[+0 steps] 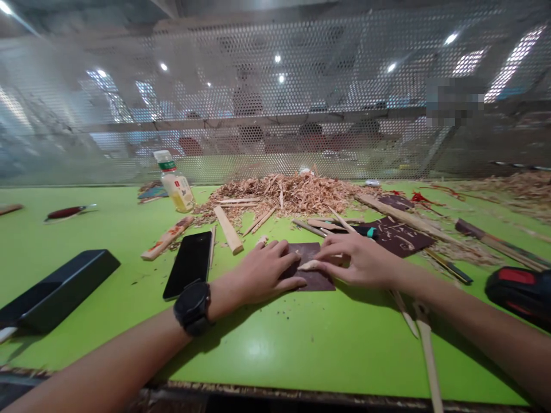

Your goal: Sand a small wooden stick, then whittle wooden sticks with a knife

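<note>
Pinching a wood piece (309, 265): right hand (361, 261) | piece at thumb and fingertips, left of palm, over sandpaper (317, 282) | left hand (260, 271) (watch (192, 308) on wrist) spread over sandpaper's edge

bench (267, 350) far edge, middle: shavings heap (297, 195) | left of heap: bottle (178, 192) | under left hand (262, 269) and right hand (364, 261): sheet (316, 282), wooden piece (308, 265) on it | left of sheet: phone (189, 264), farther left box (71, 292) | bench right side: tool (519, 298) | over near edge, right: slat (427, 344)
</note>
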A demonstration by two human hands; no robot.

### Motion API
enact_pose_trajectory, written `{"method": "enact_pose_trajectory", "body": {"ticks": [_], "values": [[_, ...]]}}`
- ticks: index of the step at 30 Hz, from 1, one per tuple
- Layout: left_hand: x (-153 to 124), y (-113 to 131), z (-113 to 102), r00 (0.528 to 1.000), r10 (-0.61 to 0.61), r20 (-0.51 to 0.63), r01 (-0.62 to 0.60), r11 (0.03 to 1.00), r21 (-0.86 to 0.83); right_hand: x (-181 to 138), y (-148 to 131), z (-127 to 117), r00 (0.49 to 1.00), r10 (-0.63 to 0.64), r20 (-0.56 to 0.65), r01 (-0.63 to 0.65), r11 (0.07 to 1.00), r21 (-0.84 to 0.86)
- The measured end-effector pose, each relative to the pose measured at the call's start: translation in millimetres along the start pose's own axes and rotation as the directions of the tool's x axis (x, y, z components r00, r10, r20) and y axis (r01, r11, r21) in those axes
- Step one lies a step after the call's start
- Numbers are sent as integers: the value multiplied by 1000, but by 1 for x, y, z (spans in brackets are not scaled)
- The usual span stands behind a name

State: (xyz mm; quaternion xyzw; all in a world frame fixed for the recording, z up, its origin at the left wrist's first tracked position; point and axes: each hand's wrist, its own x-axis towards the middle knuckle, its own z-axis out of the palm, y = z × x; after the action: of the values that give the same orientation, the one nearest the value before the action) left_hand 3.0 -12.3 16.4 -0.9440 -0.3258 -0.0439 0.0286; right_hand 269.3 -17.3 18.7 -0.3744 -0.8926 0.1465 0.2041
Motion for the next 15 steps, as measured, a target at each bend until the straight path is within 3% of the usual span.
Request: {"method": "enact_pose_trajectory", "body": {"ticks": [3, 9, 15], "values": [[-1, 0, 0, 1000, 7, -1, -7, 1000, -12, 0, -4, 3, 997, -65, 41, 63, 996, 60], [0, 0, -1, 999, -24, 23, 24, 1000, 9, 2, 12, -3, 1000, 19, 21, -20, 1000, 7], [0, -1, -1, 1000, 1, 22, -1, 1000, -6, 1, 2, 5, 992, -116, 42, 113, 990, 86]]}}
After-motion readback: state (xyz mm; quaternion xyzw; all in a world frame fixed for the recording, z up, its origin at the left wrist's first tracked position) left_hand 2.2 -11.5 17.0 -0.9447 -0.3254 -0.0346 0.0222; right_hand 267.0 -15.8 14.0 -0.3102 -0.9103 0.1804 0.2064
